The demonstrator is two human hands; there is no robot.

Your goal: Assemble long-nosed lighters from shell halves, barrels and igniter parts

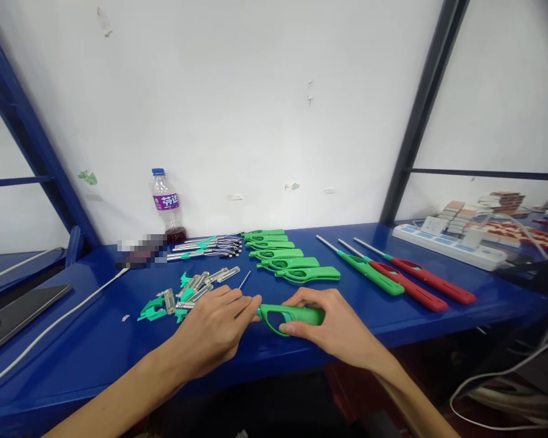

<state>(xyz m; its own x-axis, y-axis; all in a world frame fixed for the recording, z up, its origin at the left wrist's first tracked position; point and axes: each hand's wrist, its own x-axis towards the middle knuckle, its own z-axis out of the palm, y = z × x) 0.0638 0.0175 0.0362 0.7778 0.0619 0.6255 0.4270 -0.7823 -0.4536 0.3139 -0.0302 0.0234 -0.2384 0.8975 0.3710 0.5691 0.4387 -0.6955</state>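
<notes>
Near the table's front edge, my right hand (333, 319) is closed around the handle of a green gas lighter (296, 313) with a loop-shaped trigger guard. My left hand (221, 319) pinches the lighter's front end, and a metal tube (185, 305) sticks out on its far side. What its fingertips touch is hidden. Just behind the left hand a thin metal rod (245, 279) points up; its lower end is out of sight. Teal trigger parts (153, 309) and clear fuel tanks (204, 289) lie in a loose pile to the left. Several green lighter shells (296, 263) form a column behind my hands.
Metal lighter tubes with wires (205, 246) lie at the back, by a drink bottle (167, 207). On the right rest a green lighter (374, 275), two red lighters (411, 286) and a power strip (452, 246). A phone (22, 313) and white cable (68, 317) occupy the left.
</notes>
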